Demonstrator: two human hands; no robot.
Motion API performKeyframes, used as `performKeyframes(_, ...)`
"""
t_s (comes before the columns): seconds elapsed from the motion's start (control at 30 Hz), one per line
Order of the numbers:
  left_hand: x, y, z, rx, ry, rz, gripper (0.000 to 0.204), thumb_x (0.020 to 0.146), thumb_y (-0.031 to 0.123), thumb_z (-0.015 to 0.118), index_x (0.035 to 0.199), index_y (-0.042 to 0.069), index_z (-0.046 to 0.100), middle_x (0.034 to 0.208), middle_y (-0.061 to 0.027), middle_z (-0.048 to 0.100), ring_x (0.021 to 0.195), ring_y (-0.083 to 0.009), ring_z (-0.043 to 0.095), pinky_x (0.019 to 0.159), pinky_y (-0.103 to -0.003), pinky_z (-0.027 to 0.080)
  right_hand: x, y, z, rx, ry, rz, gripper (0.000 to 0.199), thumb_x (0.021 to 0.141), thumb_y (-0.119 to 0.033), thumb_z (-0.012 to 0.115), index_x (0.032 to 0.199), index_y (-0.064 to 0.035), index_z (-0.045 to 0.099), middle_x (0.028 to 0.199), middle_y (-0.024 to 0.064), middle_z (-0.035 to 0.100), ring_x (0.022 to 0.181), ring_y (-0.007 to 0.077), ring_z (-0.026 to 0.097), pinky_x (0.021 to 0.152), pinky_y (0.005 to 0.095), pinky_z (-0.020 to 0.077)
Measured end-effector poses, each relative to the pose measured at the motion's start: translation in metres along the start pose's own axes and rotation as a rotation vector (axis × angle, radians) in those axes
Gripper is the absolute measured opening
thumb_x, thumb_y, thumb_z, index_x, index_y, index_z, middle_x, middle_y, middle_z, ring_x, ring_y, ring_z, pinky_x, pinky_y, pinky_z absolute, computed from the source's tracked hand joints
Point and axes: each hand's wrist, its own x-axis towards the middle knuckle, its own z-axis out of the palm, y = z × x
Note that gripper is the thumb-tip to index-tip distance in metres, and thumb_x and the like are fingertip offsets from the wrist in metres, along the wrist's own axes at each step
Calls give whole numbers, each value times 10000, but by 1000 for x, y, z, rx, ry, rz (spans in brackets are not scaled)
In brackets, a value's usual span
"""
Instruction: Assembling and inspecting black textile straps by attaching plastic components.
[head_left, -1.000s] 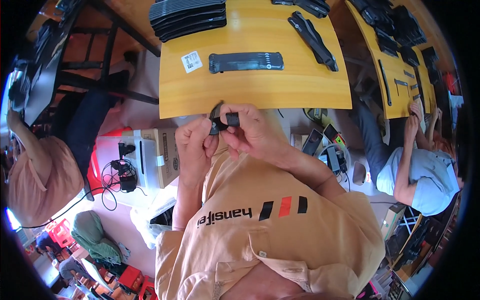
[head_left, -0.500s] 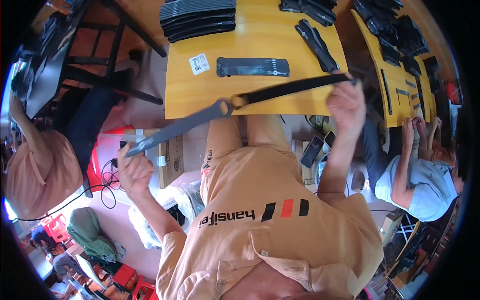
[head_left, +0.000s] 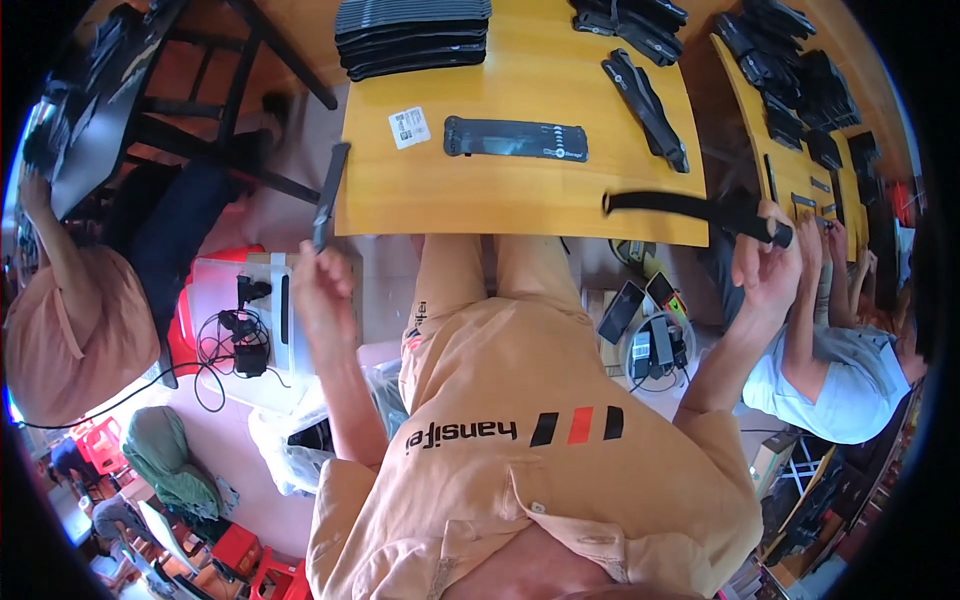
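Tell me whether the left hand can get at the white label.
Likely yes: the label lies uncovered on the table beyond the left hand, though the strap it holds may need setting down first.

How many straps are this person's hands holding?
2: a grey strap in the left hand, a black strap in the right hand. More may be hidden.

- Solid black on the right strap (head_left: 680, 204), here we go!
- The left strap (head_left: 328, 195) looks dark grey, though blur muddies it.
- Bright yellow table (head_left: 400, 195), faint grain running through!
- Black packet (head_left: 505, 138), white marks crowding one end.
- White label (head_left: 409, 128), little dark squares.
- Tan shirt (head_left: 500, 475): black, red, black bars!
- Pale blue shirt (head_left: 840, 390) far right; green cloth (head_left: 170, 460) lower left.
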Motion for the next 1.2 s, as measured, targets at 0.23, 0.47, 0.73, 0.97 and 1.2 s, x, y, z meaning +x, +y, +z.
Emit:
performKeyframes(0.23, 17, -79, 12, 139, 3, -73, 336, 918, 340, 450, 762, 55, 534, 609, -38, 553, 473, -108, 512, 428, -209, 409, -3, 9, 11, -473, 4, 99, 258, 853, -168, 419, 635, -31, 422, 485, 91, 509, 368, 92, 471, 363, 180, 381)
performKeyframes(0.47, 9, -57, 10, 597, 29, -389, 483, 905, 422, 436, 823, -28, 592, 621, -116, 613, 464, -159, 575, 432, -233, 460, -14, 5, 12, -939, 103, 102, 174, 747, 28, 465, 838, 77, 605, 686, 112, 630, 570, 126, 627, 533, 208, 478)
performKeyframes(0.73, -27, -9, 103, 906, -511, 648, 303, 850, 152, 548, 1106, -9, 547, 861, -122, 616, 789, -164, 594, 732, -264, 472, 2, 0, 68, -922, -320, -75, 213, 660, 52, 508, 833, 55, 633, 677, 121, 598, 591, 170, 606, 544, 243, 477)
performKeyframes(0.97, -32, -39, 143, 557, -1165, -262, 255, 839, 146, 592, 1049, 9, 542, 666, -40, 550, 588, -83, 509, 535, -228, 394, 16, 45, 93, -540, -438, 76, 227, 652, 120, 508, 802, 37, 656, 698, 98, 612, 592, 145, 581, 559, 229, 458)
performKeyframes(1.2, 23, -45, 75, 758, -1052, -401, 132, 854, 125, 570, 886, -1, 596, 654, 3, 542, 588, -45, 498, 524, -201, 408, 25, 104, 48, -304, -101, 518, 207, 714, 110, 490, 844, 49, 640, 732, 63, 628, 615, 70, 568, 585, 186, 471)
